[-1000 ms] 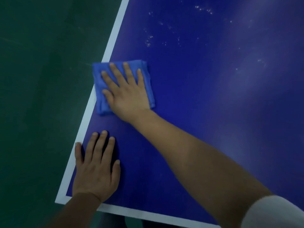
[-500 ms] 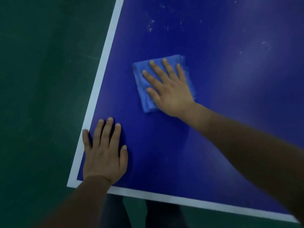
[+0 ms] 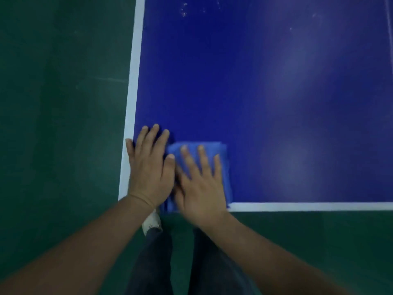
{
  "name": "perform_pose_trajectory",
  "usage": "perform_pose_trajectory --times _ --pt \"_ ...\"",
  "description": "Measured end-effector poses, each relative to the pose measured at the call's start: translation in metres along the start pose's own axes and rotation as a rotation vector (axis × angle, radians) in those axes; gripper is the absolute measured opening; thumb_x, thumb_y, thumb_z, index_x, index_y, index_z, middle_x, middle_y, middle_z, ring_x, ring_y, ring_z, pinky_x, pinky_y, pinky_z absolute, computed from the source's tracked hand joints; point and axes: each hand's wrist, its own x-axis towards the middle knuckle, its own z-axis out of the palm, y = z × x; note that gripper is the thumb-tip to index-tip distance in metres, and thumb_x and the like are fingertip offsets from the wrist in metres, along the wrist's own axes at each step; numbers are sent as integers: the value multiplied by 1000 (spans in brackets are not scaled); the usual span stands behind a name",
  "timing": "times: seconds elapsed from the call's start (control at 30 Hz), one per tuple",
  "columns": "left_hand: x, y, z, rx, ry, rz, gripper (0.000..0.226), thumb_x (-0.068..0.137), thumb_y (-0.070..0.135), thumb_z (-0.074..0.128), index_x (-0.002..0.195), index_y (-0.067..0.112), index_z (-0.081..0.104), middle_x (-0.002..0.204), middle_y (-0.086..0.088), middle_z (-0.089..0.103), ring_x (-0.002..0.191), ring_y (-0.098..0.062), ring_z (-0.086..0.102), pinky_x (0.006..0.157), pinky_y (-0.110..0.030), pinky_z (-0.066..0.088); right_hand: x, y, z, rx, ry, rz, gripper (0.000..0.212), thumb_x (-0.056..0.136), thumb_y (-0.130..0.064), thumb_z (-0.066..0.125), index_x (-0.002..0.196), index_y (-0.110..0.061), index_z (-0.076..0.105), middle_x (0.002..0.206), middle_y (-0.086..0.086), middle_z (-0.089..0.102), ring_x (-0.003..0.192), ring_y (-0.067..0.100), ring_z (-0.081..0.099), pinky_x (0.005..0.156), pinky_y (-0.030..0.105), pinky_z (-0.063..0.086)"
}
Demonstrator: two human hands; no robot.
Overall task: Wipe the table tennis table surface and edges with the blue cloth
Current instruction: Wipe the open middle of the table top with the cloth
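The dark blue table tennis table (image 3: 255,92) has white border lines along its left and near edges. A folded blue cloth (image 3: 225,167) lies at the near left corner, reaching the near edge. My right hand (image 3: 200,184) presses flat on the cloth with straight fingers, blurred by motion. My left hand (image 3: 148,167) rests flat on the table at the corner, right beside the cloth, its thumb on the white left line.
Pale dust specks (image 3: 184,11) sit at the far part of the table. Green floor (image 3: 59,124) surrounds the table on the left and near side. My dark trousers and a white shoe (image 3: 151,222) show below the near edge.
My right hand slid the cloth from the left edge out over the surface, then back toward me to the near corner beside my left hand. The view shifted toward the near edge.
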Motion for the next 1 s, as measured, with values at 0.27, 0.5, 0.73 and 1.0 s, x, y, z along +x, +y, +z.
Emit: perform_pose_trajectory --times 0.27,0.5,0.73,1.0 --pt "-31 -33 -12 178 -130 176 69 100 44 15 158 9 22 168 -13 9 156 -26 -2 124 -37 -9 -19 141 -46 -8 69 916 60 103 -50 21 158 -28 27 167 4 16 153 36 13 120 62 11" --pt "-30 -36 -10 -23 -6 111 64 99 33 21 152 1 34 161 -16 31 153 -28 17 127 -43 6 10 -33 3 -74 17 211 55 103 -49 28 154 -30 36 164 2 28 152 36 20 120 63 10" --pt "-31 -36 -11 -17 0 79 57 99 29 33 149 4 41 163 -15 27 154 -29 12 127 -45 5 9 106 -35 -54 -12 747 65 98 -56 16 159 -34 22 168 -1 13 154 33 8 121 60 5" --pt "-66 -88 -34 -93 36 -98 58 95 26 39 145 -4 44 158 -24 30 149 -39 22 122 -54 19 99 -43 0 -82 -43 71 60 100 -50 18 156 -33 30 166 1 22 153 38 14 118 63 5"
